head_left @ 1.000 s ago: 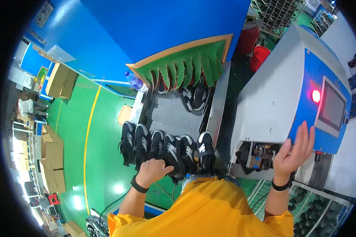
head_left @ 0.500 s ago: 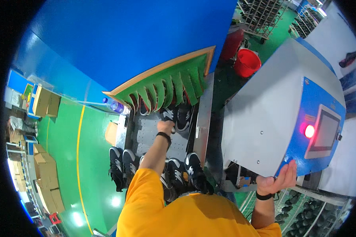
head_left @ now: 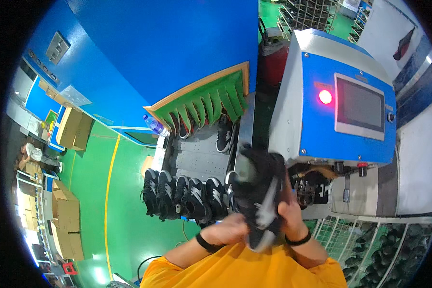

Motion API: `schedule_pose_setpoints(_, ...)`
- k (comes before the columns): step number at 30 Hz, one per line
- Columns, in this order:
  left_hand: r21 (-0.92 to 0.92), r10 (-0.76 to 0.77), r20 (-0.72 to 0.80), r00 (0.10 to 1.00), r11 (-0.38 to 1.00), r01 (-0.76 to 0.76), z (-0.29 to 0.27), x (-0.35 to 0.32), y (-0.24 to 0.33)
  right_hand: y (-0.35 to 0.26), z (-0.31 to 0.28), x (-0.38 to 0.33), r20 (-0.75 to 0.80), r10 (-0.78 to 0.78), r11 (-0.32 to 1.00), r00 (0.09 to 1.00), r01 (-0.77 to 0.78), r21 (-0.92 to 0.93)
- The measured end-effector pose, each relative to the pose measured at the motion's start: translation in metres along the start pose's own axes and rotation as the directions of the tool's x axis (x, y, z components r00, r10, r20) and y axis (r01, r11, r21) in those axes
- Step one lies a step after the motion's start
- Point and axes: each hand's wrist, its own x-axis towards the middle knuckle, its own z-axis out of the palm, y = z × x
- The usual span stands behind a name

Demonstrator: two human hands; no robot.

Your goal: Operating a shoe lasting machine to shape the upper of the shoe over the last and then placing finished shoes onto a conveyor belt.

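Black sneaker, judged light with a soft upper and stiff sole, is clamped between left hand and right hand; best gripped midsole.

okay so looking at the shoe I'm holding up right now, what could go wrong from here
The black shoe is raised in front of the view in both hands, left hand and right hand, so it may block sight of the row of shoes at the conveyor's near edge; an elbow could knock one off. The machine beside the right hand leaves little swinging room.
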Motion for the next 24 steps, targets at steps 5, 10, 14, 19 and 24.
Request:
schedule_pose_setpoints(5,0.331,0.334,-0.249,0.909,0.912,-0.244,0.047,0.014,-0.023,-0.029,-0.041,-0.028,0.008,0.322,0.944,0.947,-0.321,-0.08)
schedule_pose_setpoints(10,0.239,0.059,-0.107,0.993,0.97,-0.032,0.071,0.05,-0.016,-0.028,-0.104,-0.085,-0.163,0.529,0.84,0.833,-0.488,0.236)
schedule_pose_setpoints(14,0.798,0.15,0.022,0.988,0.593,-0.108,0.06,0.083,-0.058,-0.008,-0.142,-0.139,-0.019,0.538,0.738,0.842,-0.46,0.494)
schedule_pose_setpoints(19,0.299,0.017,0.117,0.993,0.953,-0.052,0.082,0.076,-0.06,-0.036,-0.145,-0.135,-0.373,0.288,0.893,0.882,-0.107,0.438)
schedule_pose_setpoints(24,0.004,-0.124,-0.136,0.983,0.992,0.126,0.089,0.079,-0.055,-0.07,-0.153,-0.114,-0.433,-0.147,0.803,0.889,-0.148,-0.577)
